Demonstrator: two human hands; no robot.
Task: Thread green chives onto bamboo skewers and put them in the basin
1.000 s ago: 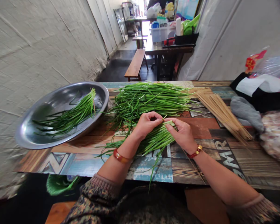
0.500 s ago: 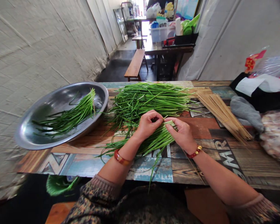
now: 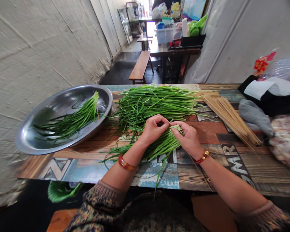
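My right hand (image 3: 189, 137) is closed around the cut ends of a small bunch of garlic chives (image 3: 163, 146), whose leaves trail left over the table. Thin bamboo skewers (image 3: 201, 172) stick out below this hand toward the table's front edge; their upper part is hidden by the palm. Thumb and forefinger of my left hand (image 3: 157, 127) are pinched together beside the chive ends, close to the right fingertips. What is between them is too small to make out. Just beyond both hands lies a big heap of garlic chives (image 3: 157, 101).
On the left, a steel basin (image 3: 25, 140) holds a skewered bunch of chives (image 3: 87, 108). Loose bamboo skewers (image 3: 232, 119) lie to the right, near a grey plastic bag (image 3: 255, 116) and a filled clear bag (image 3: 286, 138). A wooden bench (image 3: 140, 64) stands beyond the patterned table (image 3: 265, 167).
Hardly anything differs. Both hands stay in the same place at the chive ends, with at most a tiny shift of the fingers.
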